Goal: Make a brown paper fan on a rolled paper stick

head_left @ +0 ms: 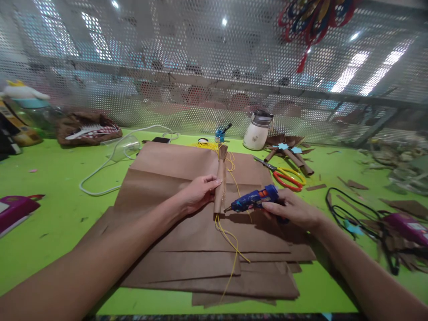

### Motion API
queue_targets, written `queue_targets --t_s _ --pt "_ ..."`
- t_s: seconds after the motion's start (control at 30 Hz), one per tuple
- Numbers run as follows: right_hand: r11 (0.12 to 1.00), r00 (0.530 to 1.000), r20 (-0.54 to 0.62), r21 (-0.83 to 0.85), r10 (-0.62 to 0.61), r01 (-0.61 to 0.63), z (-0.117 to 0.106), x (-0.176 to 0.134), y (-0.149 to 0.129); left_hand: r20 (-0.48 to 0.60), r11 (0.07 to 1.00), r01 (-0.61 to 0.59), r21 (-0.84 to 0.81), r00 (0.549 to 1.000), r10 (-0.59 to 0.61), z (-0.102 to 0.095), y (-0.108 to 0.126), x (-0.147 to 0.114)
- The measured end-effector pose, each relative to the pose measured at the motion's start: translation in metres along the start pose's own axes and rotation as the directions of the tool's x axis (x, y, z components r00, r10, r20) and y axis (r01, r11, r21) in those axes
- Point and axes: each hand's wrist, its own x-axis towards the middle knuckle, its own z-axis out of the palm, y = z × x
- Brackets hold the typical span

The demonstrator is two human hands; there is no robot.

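Note:
My left hand (202, 192) pinches a narrow roll of brown paper (219, 189), its far end cut into a fringe. Yellow string (230, 240) trails out of the roll's near end. In my right hand (294, 207) is a blue hot glue gun (250, 199), its nozzle at the lower right edge of the roll. A line of glue seems to run along that edge. Beneath both hands lies a stack of brown paper sheets (180, 232).
Scissors (284, 175) with red and yellow handles lie right of the paper. Behind stand a white jar (258, 130) and a small blue bottle (220, 135). Finished-looking paper rolls (297, 160) lie at the back right. A white cable (96, 171) loops left; a black cord (354, 240) lies right.

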Motion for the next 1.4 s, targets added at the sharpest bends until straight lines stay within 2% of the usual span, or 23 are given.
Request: queue_targets --t_s 0.23,0.47,0.77,1.1,1.4 --pt "0.987 0.995 -0.102 0.156 -0.023 0.039 0.007 0.006 0.005 0.015 1.000 0.001 0.007 1.000 -0.001 0.000 -0.001 0.000" --pt "0.960 0.997 -0.072 0.275 -0.027 0.046 0.010 0.009 0.013 0.030 0.999 0.001 0.039 1.000 -0.002 -0.002 -0.001 0.001" --pt "0.970 0.999 0.009 0.240 -0.039 0.035 0.008 0.007 0.011 -0.003 0.999 0.011 0.040 1.000 -0.011 0.001 0.000 -0.001" --pt "0.978 0.999 0.045 0.209 -0.007 -0.002 0.005 0.003 0.008 -0.003 1.000 -0.005 0.009 1.000 0.005 0.000 -0.001 0.000" --pt "0.983 0.997 -0.064 0.180 -0.034 0.045 0.010 0.008 0.011 -0.004 1.000 -0.002 0.026 1.000 0.002 0.002 0.000 -0.001"
